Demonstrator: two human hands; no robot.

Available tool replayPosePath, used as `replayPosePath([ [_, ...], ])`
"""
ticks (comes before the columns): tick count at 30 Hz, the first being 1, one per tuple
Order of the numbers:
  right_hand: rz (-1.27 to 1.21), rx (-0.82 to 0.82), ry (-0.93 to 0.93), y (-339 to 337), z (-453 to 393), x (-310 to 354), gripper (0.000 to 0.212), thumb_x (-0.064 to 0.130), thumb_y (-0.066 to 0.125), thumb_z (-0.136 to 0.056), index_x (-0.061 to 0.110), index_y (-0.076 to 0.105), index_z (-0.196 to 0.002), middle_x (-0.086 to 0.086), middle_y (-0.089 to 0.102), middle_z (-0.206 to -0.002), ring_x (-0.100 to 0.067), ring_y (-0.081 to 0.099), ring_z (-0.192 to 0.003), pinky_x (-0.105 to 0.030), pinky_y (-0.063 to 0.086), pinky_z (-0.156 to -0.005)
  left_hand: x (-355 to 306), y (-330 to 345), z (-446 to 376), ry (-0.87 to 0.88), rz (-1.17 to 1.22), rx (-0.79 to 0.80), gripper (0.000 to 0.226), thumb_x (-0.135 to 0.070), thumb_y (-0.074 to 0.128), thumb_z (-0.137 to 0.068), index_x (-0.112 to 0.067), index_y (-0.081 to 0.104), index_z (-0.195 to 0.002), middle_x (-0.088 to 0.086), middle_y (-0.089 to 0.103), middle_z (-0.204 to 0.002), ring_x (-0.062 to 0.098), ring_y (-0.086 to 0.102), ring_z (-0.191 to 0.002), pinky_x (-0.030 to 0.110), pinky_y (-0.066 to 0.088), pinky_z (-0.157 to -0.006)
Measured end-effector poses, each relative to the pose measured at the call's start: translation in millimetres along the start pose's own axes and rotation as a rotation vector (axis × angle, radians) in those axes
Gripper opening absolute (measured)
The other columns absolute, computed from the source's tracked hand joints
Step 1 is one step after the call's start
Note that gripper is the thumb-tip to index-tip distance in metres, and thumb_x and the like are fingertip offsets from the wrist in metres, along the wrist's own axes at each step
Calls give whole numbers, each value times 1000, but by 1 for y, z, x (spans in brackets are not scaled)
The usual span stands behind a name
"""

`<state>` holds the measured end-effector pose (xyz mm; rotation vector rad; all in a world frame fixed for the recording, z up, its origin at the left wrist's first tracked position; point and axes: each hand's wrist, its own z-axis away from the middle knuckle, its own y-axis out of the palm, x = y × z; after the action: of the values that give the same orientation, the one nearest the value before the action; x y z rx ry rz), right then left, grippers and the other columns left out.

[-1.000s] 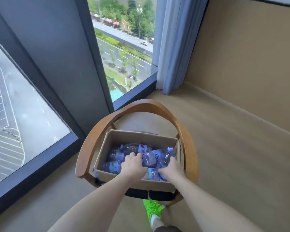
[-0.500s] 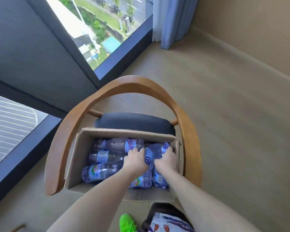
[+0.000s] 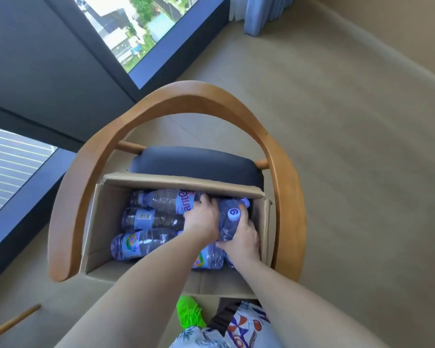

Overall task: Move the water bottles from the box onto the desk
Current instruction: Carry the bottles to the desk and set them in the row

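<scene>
An open cardboard box (image 3: 99, 222) sits on a chair seat and holds several clear water bottles with purple labels. Three bottles lie on their sides at the left: one at the back (image 3: 166, 199), one in the middle (image 3: 146, 219), one at the front (image 3: 138, 243). Both hands are inside the box around a bottle (image 3: 230, 219) with a purple cap, tilted up near the right wall. My left hand (image 3: 202, 218) presses its left side. My right hand (image 3: 244, 241) wraps its lower part. More bottles lie partly hidden under my arms. No desk is in view.
The box rests on a wooden armchair (image 3: 191, 94) with a curved back rail and a dark cushion (image 3: 196, 163). A floor-to-ceiling window (image 3: 136, 33) is behind it, a blue curtain (image 3: 256, 13) at the top right. Beige floor surrounds the chair. My green shoe (image 3: 190, 312) is below the box.
The camera has tilted down and come closer over the box. Both hands have closed in around one bottle near the right wall, and its capped end has tipped upward.
</scene>
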<state>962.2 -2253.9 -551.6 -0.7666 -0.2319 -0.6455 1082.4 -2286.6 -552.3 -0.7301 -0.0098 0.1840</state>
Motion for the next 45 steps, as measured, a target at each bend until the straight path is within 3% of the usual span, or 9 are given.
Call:
replayPosePath([
  [4, -10, -30, -6, 0, -1, 0, 105, 23, 90, -66, 25, 26, -148, -8, 54, -130, -32, 55, -121, -36, 44, -96, 15, -4, 7, -21, 127, -2, 71, -37, 84, -68, -10, 47, -123, 10, 40, -122, 33, 61, -100, 39, 53, -75],
  [10, 113, -11, -103, -8, 15, 20, 73, 23, 87, -65, 26, 31, -113, -6, 58, -117, -33, 61, -107, -34, 47, -79, 60, -4, 59, -156, 308, 79, 54, -47, 84, -56, -16, 51, -85, 0, 56, -92, 20, 56, -77, 28, 40, -54],
  [17, 371, 58, -401, -17, 57, 85, 57, 16, 73, -64, 30, 30, -98, -1, 54, -100, -25, 53, -86, -34, 43, -68, 122, -7, 151, -273, 337, -7, 46, -42, 86, -50, -18, 59, -79, -3, 58, -79, 20, 59, -72, 26, 43, -51],
  [24, 359, 116, -825, 5, 164, 192, 66, 17, 83, -60, 28, 47, -114, 3, 56, -95, -24, 59, -99, -27, 39, -75, 177, 2, 282, -499, 785, -390, 53, -55, 84, -52, -23, 57, -85, -3, 60, -86, 13, 58, -73, 27, 46, -54],
  [31, 225, 370, -1069, 78, 346, 235, 76, 10, 88, -54, 26, 50, -117, 5, 66, -88, -16, 62, -80, -27, 56, -71, 223, 43, 464, -759, 1269, -904, 68, -49, 89, -51, -15, 62, -104, 1, 64, -92, 14, 62, -84, 30, 52, -61],
  [33, 200, 447, -1137, 106, 402, 230, 72, 6, 87, -55, 25, 50, -114, 8, 65, -83, -11, 62, -76, -24, 54, -68, 231, 63, 519, -873, 1306, -1043, 75, -46, 91, -56, -13, 51, -110, -2, 53, -90, 17, 55, -86, 29, 44, -59],
  [39, 204, 705, -1298, 193, 568, 181, 66, 9, 88, -49, 22, 52, -104, 0, 66, -94, -22, 65, -87, -32, 56, -76, 240, 171, 682, -1118, 1431, -1368, 80, -37, 90, -56, -14, 50, -121, 8, 63, -115, 26, 61, -105, 42, 56, -93],
  [43, 236, 932, -1380, 243, 668, 124, 71, 10, 87, -44, 24, 53, -105, 8, 64, -89, -12, 63, -81, -22, 52, -59, 212, 262, 776, -1268, 1568, -1648, 81, -40, 85, -50, -15, 51, -119, 2, 64, -103, 22, 63, -97, 36, 53, -81],
  [45, 318, 1008, -1424, 267, 712, 91, 76, 12, 87, -44, 20, 51, -110, 1, 64, -97, -18, 64, -88, -34, 58, -73, 194, 310, 817, -1375, 1596, -1766, 59, -30, 86, -57, -12, 62, -108, 3, 70, -95, 23, 68, -89, 33, 56, -75],
])
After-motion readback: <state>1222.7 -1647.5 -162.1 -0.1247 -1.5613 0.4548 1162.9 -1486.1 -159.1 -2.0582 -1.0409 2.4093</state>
